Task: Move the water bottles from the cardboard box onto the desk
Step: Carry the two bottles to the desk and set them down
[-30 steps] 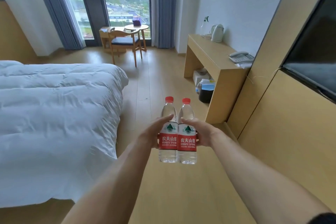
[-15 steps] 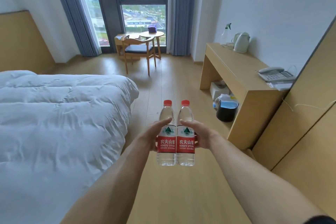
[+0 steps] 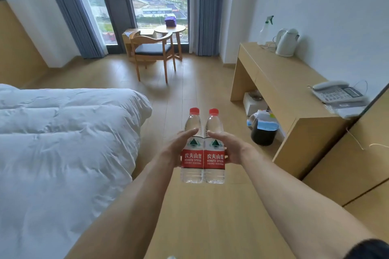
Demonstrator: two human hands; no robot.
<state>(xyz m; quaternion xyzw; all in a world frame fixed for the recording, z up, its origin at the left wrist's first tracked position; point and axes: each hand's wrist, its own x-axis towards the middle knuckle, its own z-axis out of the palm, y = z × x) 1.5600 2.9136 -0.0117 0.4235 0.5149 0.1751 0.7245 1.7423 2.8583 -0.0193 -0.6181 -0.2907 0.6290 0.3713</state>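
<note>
Two arms reach out over the floor between bed (image 3: 63, 143) and desk (image 3: 284, 86) — left hand (image 3: 175, 149) and right hand (image 3: 228, 147) each grasping one upright water bottle (image 3: 192, 166), (image 3: 214, 166), bottles touching, held in the air.

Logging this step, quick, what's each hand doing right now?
Left hand: grips the left water bottle, upright.
Right hand: grips the right water bottle, upright, pressed against the other.
</note>
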